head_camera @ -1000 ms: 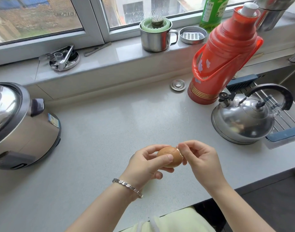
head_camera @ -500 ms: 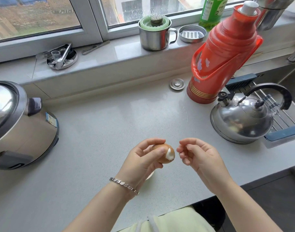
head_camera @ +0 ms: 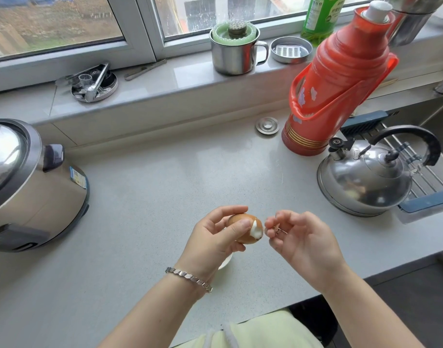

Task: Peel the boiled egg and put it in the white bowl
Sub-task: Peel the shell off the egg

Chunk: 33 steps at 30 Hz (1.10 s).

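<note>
My left hand (head_camera: pixel 215 243) grips the mostly shelled egg (head_camera: pixel 245 231), right hand (head_camera: pixel 303 243) pinches a shell scrap; squeezing harder risks gouging the white.

L hand (head_camera: pixel 215 241) grips brown egg (head_camera: pixel 248 231), white patch bared at tip; R hand (head_camera: pixel 303 241) pinches shell bit, near worktop (head_camera: pixel 152 197) front edge.
</note>
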Tool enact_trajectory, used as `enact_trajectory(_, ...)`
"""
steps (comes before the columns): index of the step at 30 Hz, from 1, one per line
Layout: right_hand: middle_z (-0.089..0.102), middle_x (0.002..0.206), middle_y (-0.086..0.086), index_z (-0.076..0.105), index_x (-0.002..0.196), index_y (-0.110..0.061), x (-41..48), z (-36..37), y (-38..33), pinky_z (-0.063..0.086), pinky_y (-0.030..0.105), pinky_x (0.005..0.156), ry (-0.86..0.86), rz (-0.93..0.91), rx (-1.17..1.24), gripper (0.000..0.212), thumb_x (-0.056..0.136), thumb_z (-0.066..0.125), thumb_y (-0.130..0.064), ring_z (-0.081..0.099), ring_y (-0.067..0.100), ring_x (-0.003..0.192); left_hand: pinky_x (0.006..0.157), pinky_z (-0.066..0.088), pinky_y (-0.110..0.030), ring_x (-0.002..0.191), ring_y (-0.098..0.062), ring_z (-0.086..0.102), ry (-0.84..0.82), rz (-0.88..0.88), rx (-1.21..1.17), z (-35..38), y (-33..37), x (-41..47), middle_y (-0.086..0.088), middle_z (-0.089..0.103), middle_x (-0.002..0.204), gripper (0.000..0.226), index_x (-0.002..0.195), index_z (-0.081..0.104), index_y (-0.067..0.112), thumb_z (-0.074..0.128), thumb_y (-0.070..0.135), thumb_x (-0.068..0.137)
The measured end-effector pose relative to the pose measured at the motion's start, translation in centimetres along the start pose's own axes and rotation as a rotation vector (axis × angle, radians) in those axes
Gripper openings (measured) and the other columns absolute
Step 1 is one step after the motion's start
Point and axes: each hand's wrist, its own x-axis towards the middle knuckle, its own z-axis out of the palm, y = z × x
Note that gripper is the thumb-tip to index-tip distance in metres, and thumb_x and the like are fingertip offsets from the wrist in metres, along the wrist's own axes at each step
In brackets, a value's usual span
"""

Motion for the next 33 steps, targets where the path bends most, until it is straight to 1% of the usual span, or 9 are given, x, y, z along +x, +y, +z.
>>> enact_trajectory(2, 0.062, 0.067, 0.006, 0.062, 0.067, -0.011, 0.0, -0.2, 0.2, 0.047, 0.020, 0.051, -0.040, -0.020, -0.107, 0.024, 0.057, 0.070, -0.031, 0.055, 0.015, 0.058, 0.054, 0.049, -0.019, 0.067, -0.018, 0.061, 0.011, 0.004, 0.020, 0.0, -0.2, 0.1, -0.007, 0.066, 0.084, 0.025, 0.083, 0.069, 0.021, 0.079, 0.018, 0.060)
enact_trajectory(5, 0.061, 0.064, -0.001, 0.068, 0.082, -0.013, -0.1, 0.2, 0.6, 0.045, 0.019, 0.056, 0.000, -0.086, -0.375, 0.043, 0.051, 0.080, -0.041, 0.050, 0.009, 0.055, 0.053, 0.048, -0.018, 0.070, -0.019, 0.062, 0.033, 0.010, 0.030, 0.1, -0.4, 0.2, -0.008, 0.066, 0.087, 0.024, 0.083, 0.069, 0.021, 0.069, 0.019, 0.060)
enact_trajectory(9, 0.057, 0.055, -0.010, 0.072, 0.086, -0.016, -0.2, 1.1, 1.4, 0.041, 0.016, 0.056, 0.100, -0.257, -0.604, 0.032, 0.062, 0.073, -0.037, 0.045, 0.004, 0.050, 0.054, 0.049, -0.018, 0.070, -0.017, 0.063, 0.035, 0.017, 0.049, 0.2, -0.5, 0.3, -0.010, 0.067, 0.091, 0.026, 0.089, 0.067, 0.020, 0.074, 0.018, 0.064)
enact_trajectory(12, 0.057, 0.049, -0.011, 0.072, 0.089, -0.010, -0.2, 1.2, 1.7, 0.042, 0.011, 0.054, 0.115, -0.335, -0.605, 0.033, 0.068, 0.061, -0.033, 0.047, 0.003, 0.049, 0.055, 0.049, -0.018, 0.068, -0.017, 0.062, 0.071, 0.024, 0.074, 0.2, -0.7, 0.3, -0.007, 0.068, 0.088, 0.029, 0.088, 0.068, 0.022, 0.072, 0.023, 0.059)
enact_trajectory(16, 0.068, 0.064, -0.003, 0.073, 0.074, -0.011, 0.0, 1.4, 2.0, 0.045, 0.015, 0.054, 0.125, -0.385, -0.541, 0.022, 0.071, 0.060, -0.029, 0.050, 0.007, 0.049, 0.056, 0.049, -0.018, 0.063, -0.011, 0.064, 0.065, 0.042, 0.112, 0.0, -0.5, 0.1, -0.003, 0.070, 0.086, 0.029, 0.087, 0.068, 0.023, 0.071, 0.024, 0.059)
enact_trajectory(20, 0.062, 0.052, -0.004, 0.070, 0.071, -0.010, 0.0, 1.5, 2.2, 0.043, 0.014, 0.051, 0.142, -0.425, -0.565, 0.016, 0.081, 0.059, -0.016, 0.049, 0.006, 0.046, 0.054, 0.048, -0.018, 0.061, -0.009, 0.063, 0.056, 0.059, 0.097, 0.0, -0.5, 0.1, -0.006, 0.070, 0.087, 0.030, 0.089, 0.068, 0.021, 0.071, 0.022, 0.059)
enact_trajectory(24, 0.062, 0.054, -0.004, 0.070, 0.074, -0.010, 0.0, 1.2, 2.2, 0.044, 0.014, 0.051, 0.159, -0.400, -0.520, 0.017, 0.084, 0.057, -0.013, 0.049, 0.007, 0.046, 0.054, 0.049, -0.019, 0.066, -0.014, 0.063, 0.034, 0.046, -0.016, 0.2, -0.5, 0.2, -0.004, 0.072, 0.088, 0.031, 0.090, 0.065, 0.017, 0.068, 0.016, 0.059)
enact_trajectory(30, 0.063, 0.060, 0.004, 0.067, 0.070, -0.007, 0.0, -0.2, 1.2, 0.045, 0.017, 0.049, 0.148, -0.301, -0.269, 0.039, 0.084, 0.037, 0.012, 0.053, 0.012, 0.052, 0.057, 0.052, -0.020, 0.073, -0.016, 0.065, 0.034, 0.055, -0.102, 0.2, -0.5, 0.2, -0.004, 0.072, 0.092, 0.036, 0.096, 0.061, 0.014, 0.065, 0.013, 0.061)
enact_trajectory(33, 0.064, 0.062, 0.007, 0.069, 0.061, -0.008, 0.0, -0.4, 1.0, 0.045, 0.020, 0.048, 0.048, -0.260, -0.216, 0.030, 0.077, 0.042, -0.006, 0.055, 0.015, 0.055, 0.058, 0.053, -0.020, 0.073, -0.014, 0.065, 0.040, 0.064, -0.081, 0.2, -0.6, 0.2, -0.004, 0.071, 0.095, 0.034, 0.094, 0.062, 0.014, 0.065, 0.012, 0.060)
